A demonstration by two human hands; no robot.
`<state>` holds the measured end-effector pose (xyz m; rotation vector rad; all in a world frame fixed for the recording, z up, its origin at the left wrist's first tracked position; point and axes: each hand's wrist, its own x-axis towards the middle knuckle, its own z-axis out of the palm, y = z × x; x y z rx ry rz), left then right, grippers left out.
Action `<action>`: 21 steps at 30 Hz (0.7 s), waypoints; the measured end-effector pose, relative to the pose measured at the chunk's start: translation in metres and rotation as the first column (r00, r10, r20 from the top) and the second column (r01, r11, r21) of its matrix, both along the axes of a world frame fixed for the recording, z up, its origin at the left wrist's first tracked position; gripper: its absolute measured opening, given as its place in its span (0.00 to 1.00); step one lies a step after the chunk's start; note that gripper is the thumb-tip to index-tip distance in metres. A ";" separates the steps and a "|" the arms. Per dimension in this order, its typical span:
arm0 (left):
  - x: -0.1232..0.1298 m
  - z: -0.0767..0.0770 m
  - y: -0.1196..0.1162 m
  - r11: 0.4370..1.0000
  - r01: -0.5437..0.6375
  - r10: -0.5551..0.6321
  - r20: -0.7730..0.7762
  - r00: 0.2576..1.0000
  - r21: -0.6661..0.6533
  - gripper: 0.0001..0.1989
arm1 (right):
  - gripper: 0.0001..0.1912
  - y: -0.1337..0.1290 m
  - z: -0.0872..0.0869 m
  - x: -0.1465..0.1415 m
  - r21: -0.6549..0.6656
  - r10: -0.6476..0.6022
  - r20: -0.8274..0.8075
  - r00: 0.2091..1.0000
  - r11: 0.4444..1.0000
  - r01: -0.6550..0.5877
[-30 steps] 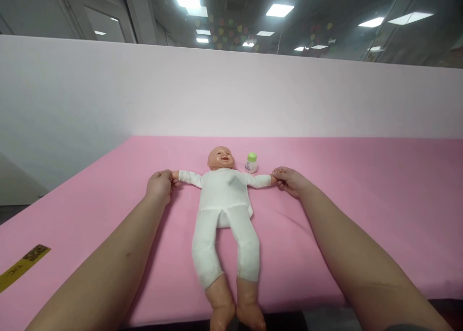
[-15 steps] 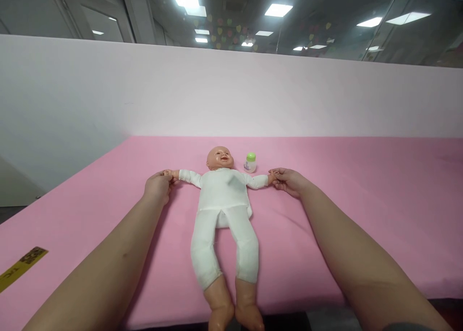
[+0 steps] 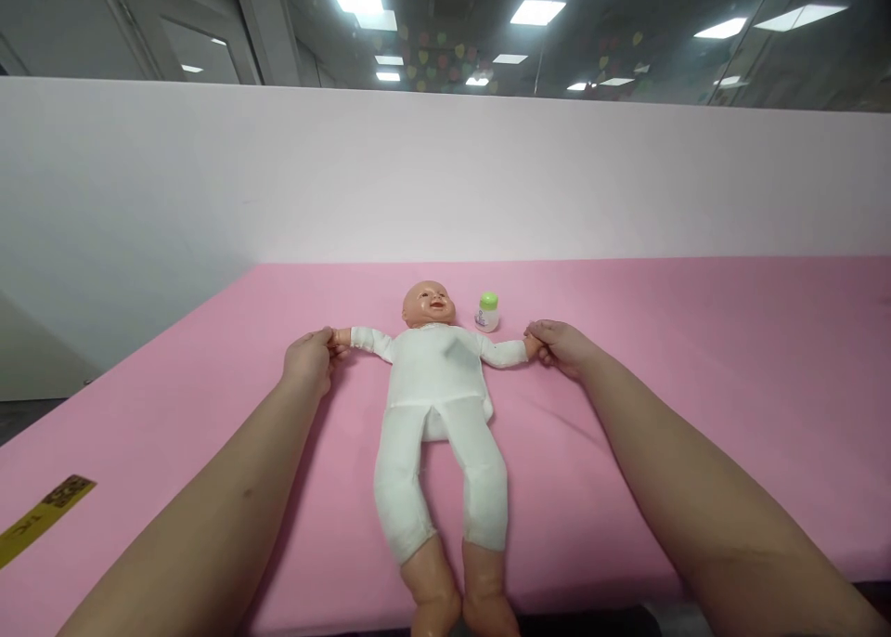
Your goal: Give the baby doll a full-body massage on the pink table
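While doll (image 3: 437, 368) lies face-up on pink worktop (image 3: 710, 340), jar (image 3: 487, 314) near head, left hand (image 3: 310, 358) and right hand (image 3: 562, 347) grasp its hands, fingers pinched around them, toy arms outspread. Step in hand: apparently arm stretch; next move likely calls for gentle, even guiding.

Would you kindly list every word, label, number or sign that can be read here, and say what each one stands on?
None can be read with certainty.
Yellow strip: a few dark letters, too blurred to quote, beside a dark code-like patch.
Jar with green lid: small dark print, too small to read.
Doll: no lettering visible.
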<state>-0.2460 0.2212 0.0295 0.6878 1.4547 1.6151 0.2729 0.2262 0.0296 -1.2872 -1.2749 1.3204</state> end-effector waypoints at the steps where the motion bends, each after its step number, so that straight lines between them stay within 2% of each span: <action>1: 0.000 0.000 0.001 1.000 0.009 -0.009 0.012 1.000 -0.004 0.11 | 0.18 0.001 0.000 0.000 -0.005 -0.010 0.002 1.000 1.000 0.010; 7: -0.001 0.001 0.001 0.998 0.055 -0.055 0.055 0.997 0.008 0.16 | 0.12 -0.001 0.005 0.002 -0.051 -0.004 -0.044 0.999 0.999 0.001; 14: 0.002 0.003 0.000 0.999 0.044 -0.046 0.088 0.995 0.021 0.15 | 0.14 -0.006 0.012 0.010 -0.080 0.093 -0.180 0.979 0.991 -0.109; 18: 0.003 0.001 0.002 0.999 0.043 -0.044 0.061 0.997 0.013 0.14 | 0.17 -0.008 0.014 0.010 -0.060 0.128 -0.143 0.981 0.989 -0.137; 21: 0.002 0.000 0.003 1.000 0.000 0.000 0.022 1.000 -0.006 0.11 | 0.18 -0.009 0.013 0.007 -0.050 0.113 -0.086 0.990 0.992 -0.118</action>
